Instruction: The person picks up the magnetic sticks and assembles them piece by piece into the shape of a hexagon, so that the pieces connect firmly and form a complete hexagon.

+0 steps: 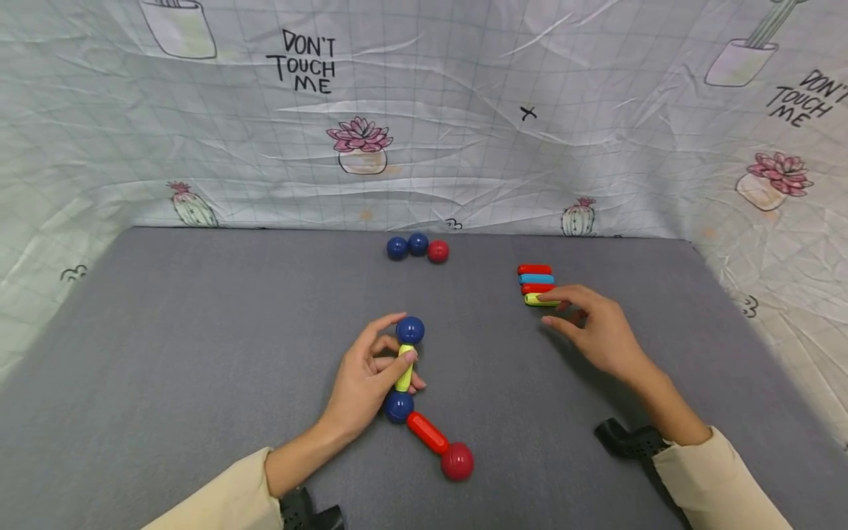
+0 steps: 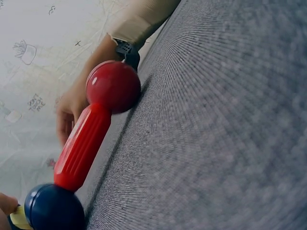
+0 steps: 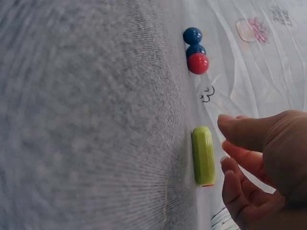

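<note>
My left hand (image 1: 361, 379) grips a yellow rod (image 1: 404, 377) of a toy ball-and-rod chain, its thumb across the rod. Blue balls join that rod at both ends: an upper one (image 1: 411, 330) beside the index fingertip and a lower one (image 2: 55, 208). From the lower ball a red rod (image 2: 82, 147) runs to a red ball (image 1: 457, 461). My right hand (image 1: 599, 331) hovers with thumb and fingers apart at a yellow-green rod (image 3: 203, 155), the nearest in a row. In the right wrist view a gap shows between fingers and rod.
Behind the yellow-green rod lie a red rod (image 1: 538, 288), a blue rod (image 1: 536, 279) and another red rod (image 1: 534, 269). Two blue balls (image 1: 397, 248) and a red ball (image 1: 438, 251) sit near the back edge of the grey table (image 1: 232, 331). Printed cloth (image 1: 450, 147) hangs behind.
</note>
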Demonstrator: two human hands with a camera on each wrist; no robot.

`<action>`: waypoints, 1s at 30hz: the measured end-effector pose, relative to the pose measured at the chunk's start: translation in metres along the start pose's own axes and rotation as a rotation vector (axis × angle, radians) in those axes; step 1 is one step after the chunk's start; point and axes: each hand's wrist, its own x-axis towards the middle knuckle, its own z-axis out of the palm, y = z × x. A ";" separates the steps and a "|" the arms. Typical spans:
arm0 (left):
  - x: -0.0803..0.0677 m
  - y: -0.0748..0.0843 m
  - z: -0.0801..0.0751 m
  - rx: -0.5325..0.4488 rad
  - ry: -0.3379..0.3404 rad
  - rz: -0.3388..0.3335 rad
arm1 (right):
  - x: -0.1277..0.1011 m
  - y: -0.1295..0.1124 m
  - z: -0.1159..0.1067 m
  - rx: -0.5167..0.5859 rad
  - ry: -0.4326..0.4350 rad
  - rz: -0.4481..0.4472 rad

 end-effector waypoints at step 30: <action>0.002 0.002 0.000 -0.023 0.101 -0.008 | -0.005 0.019 0.009 -0.019 0.043 0.037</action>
